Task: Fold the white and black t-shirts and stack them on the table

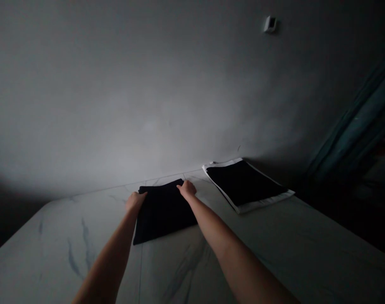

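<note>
A dark, flat piece of folded cloth (pixel 165 211) lies on the marble-patterned table in front of me. My left hand (pixel 135 200) grips its far left corner, thumb on top and fingers out of sight beneath or beside the edge. At the far right corner, my right hand (pixel 187 188) pinches the cloth in the same way, its thumb over the upper face. Both arms reach forward. The cloth's near edge rests on the table; whether the far edge is lifted is hard to see in the dim light.
To the right, a black flat piece (pixel 246 181) lies on a larger white sheet or stack (pixel 265 202) near the wall. The marble-look table (pixel 68 236) runs up to a grey wall (pixel 132 93). A small white box (pixel 270 24) is on the wall. Teal fabric (pixel 353 118) hangs at far right.
</note>
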A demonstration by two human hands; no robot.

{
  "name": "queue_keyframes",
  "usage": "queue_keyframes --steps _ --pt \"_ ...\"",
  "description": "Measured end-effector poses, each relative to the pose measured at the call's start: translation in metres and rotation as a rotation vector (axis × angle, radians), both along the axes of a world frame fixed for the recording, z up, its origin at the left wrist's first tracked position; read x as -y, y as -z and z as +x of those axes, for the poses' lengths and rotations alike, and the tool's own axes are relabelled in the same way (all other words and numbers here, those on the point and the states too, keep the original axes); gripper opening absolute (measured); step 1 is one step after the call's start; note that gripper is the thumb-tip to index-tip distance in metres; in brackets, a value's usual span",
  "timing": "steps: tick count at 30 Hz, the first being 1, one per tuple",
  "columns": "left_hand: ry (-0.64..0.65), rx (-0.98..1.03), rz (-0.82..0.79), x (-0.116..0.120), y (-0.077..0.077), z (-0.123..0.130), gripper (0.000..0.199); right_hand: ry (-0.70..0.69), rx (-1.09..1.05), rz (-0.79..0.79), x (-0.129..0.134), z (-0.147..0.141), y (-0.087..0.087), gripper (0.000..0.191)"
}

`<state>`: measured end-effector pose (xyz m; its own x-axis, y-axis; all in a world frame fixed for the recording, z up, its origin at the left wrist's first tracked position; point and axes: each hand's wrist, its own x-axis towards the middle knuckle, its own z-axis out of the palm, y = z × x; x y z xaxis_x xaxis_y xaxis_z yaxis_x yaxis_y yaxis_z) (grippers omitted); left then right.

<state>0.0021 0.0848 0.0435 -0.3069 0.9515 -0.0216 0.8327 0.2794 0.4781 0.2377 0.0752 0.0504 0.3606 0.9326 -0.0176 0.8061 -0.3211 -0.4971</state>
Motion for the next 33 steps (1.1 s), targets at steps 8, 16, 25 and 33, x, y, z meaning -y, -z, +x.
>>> queue_keyframes --steps 8,16,25,33 --pt "0.064 -0.164 0.021 0.015 -0.004 0.015 0.047 -0.009 -0.080 0.062 0.006 0.009 0.003 0.030" --pt "0.153 -0.027 0.429 0.049 -0.046 0.070 0.025 0.080 -0.281 0.425 0.031 0.045 0.001 0.029" --pt "0.448 0.578 0.670 0.103 -0.125 0.205 0.023 0.028 -0.344 0.858 0.075 0.229 -0.065 0.027" --pt "0.630 1.069 0.434 0.114 -0.129 0.315 0.048 -0.174 -0.278 0.821 0.084 0.388 -0.119 0.032"
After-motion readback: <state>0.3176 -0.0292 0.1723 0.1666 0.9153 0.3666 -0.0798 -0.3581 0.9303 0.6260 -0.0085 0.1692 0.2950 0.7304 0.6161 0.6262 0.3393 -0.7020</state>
